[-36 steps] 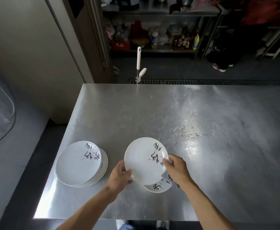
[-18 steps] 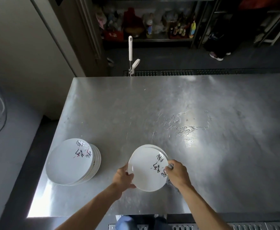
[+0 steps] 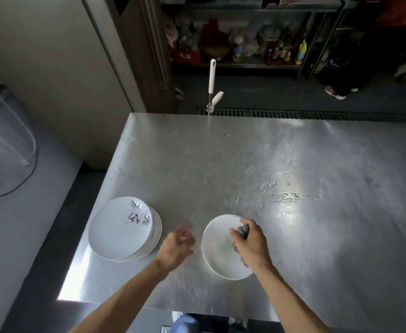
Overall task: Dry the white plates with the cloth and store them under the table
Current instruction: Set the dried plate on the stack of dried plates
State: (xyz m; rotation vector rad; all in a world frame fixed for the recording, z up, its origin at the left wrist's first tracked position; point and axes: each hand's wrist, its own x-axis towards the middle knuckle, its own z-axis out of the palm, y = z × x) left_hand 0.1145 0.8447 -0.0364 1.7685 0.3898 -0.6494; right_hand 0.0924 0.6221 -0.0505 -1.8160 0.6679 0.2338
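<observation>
My right hand (image 3: 251,241) grips the cloth (image 3: 244,230) on the plate (image 3: 217,251). Just left of the plate my left hand (image 3: 176,246) hovers empty, fingers loose, and the plate stack (image 3: 122,230) sits farther left.

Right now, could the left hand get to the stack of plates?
Probably yes. The left hand is empty, fingers loose, and only bare table lies between it and the stack of plates. The right hand grips the cloth on another plate, clear of that path.

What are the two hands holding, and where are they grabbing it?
The right hand grips a grey cloth, bunched up in its curled fingers, over the white plate. The left hand is open beside the plate and holds nothing.
</observation>
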